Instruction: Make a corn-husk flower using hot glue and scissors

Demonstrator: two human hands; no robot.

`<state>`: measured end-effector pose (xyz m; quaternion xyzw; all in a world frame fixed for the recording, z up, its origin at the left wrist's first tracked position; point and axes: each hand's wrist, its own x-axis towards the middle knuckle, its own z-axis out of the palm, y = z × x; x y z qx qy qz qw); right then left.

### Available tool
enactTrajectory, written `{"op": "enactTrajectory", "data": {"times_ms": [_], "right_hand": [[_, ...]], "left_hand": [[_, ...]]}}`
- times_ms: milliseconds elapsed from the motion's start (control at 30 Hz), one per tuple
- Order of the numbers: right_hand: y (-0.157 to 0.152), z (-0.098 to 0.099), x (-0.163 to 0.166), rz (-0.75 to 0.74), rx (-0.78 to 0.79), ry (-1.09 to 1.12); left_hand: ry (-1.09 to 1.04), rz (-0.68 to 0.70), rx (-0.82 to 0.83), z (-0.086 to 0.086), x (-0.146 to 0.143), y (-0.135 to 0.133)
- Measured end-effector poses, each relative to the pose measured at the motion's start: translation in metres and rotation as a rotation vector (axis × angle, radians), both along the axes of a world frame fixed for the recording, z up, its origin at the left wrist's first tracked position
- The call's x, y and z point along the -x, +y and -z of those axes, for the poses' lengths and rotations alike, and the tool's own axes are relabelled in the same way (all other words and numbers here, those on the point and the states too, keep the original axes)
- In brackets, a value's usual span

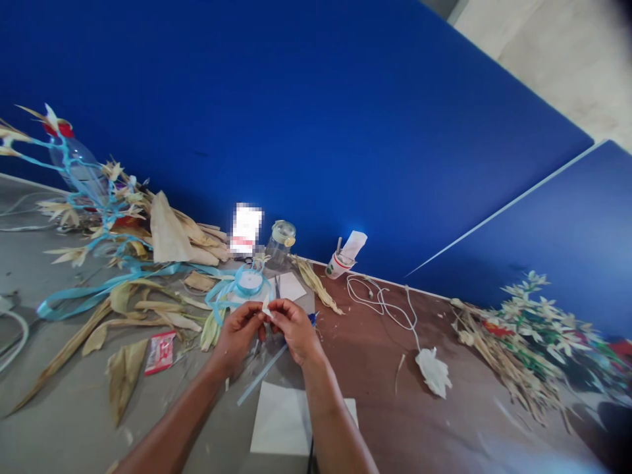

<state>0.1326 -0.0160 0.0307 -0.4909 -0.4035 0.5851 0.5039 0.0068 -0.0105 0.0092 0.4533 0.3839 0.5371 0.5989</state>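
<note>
Over the front middle of the table, my left hand (240,332) and my right hand (296,331) meet with fingertips pinched together. Between them is a small whitish pointed piece of husk (266,308), held from both sides. Just beyond my fingers stands a roll of light blue ribbon (248,282), its loose band trailing left. A white paper (291,287) with a dark slim tool on it lies behind my right hand. Beneath my wrists lie a translucent strip (261,375) and a sheet of white paper (279,418).
Dry corn husks (123,375) and a red wrapper (160,352) spread left, near a plastic bottle (74,161) and blue-stemmed husk flowers. At the back stand a glass jar (280,247) and a cup (338,265). A white cable (380,303) and more husk flowers (553,329) lie right.
</note>
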Motion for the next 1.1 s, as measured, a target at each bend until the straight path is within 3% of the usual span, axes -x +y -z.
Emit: {"op": "enactTrajectory", "data": {"times_ms": [233, 533, 733, 1100], "right_hand": [[0.0, 0.006, 0.003, -0.017, -0.053, -0.11], [0.001, 0.012, 0.014, 0.019, -0.283, -0.328], [0.001, 0.012, 0.012, 0.017, -0.302, -0.372], [0.0, 0.01, 0.013, -0.006, -0.38, -0.365]], "left_hand": [[-0.039, -0.124, 0.01, 0.01, 0.002, 0.003], [-0.123, -0.06, 0.098, 0.006, 0.002, 0.001], [-0.12, -0.023, 0.04, 0.012, 0.006, 0.003], [-0.1, -0.033, 0.039, 0.006, 0.007, 0.004]]}}
